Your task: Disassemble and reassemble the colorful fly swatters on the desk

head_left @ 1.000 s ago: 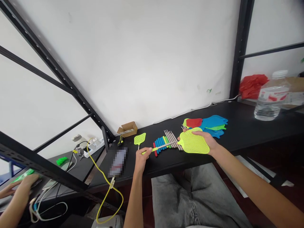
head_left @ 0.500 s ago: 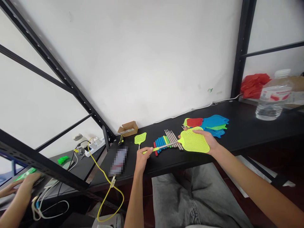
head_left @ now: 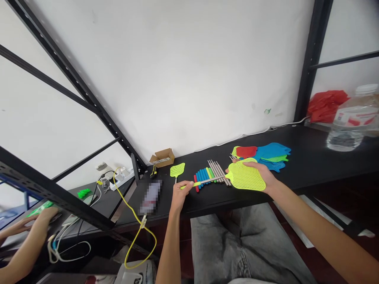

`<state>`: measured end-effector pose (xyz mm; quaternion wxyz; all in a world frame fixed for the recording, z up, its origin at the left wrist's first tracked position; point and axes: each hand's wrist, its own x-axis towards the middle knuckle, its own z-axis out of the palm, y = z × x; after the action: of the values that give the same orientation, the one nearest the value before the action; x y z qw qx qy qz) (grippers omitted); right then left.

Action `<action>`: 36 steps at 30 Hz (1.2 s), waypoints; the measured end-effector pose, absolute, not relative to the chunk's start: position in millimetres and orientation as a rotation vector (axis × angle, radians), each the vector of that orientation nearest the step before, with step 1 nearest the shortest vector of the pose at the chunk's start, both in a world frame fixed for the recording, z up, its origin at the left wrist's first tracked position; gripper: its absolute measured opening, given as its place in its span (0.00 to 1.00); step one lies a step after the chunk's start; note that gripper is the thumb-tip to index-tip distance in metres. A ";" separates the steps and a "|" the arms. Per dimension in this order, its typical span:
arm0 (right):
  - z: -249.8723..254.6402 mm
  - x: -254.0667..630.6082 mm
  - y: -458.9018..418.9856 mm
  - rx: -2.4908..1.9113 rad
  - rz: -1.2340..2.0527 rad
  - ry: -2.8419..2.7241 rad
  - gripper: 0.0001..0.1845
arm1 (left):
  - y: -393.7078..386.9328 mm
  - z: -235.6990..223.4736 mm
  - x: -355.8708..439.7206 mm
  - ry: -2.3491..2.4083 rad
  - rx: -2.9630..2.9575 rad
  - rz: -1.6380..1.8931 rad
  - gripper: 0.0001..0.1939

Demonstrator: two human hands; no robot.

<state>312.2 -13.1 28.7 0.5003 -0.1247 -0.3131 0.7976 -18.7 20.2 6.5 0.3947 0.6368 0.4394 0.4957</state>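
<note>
Between my fingers (head_left: 189, 184), left hand (head_left: 180, 195) pinching handle (head_left: 197, 184), right hand (head_left: 265, 178) clasping mesh (head_left: 248, 177), one swatter (head_left: 233, 175) looks joined; beyond, rods (head_left: 217, 169) and grips (head_left: 204, 174) lie loose.

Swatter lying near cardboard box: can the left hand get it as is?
Probably not without letting go: the left hand grips the handle of the held swatter, though the lying swatter is close.

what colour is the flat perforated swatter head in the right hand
The swatter head is bright yellow-green, clearest in the head view.
</note>
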 end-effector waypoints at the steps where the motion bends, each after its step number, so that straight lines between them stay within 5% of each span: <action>1: 29.3 312.3 -13.4 -0.297 1.940 -0.766 0.13 | 20.0 6.7 -18.6 1.115 1.615 1.258 0.20; 36: 29.4 298.0 -13.2 -0.385 1.747 -0.775 0.12 | 15.7 12.4 -14.6 1.189 1.692 1.235 0.30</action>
<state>298.0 -13.2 29.4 0.5615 -0.1633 -0.3288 0.7416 -14.6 15.7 12.4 0.3585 0.6557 0.4608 0.4788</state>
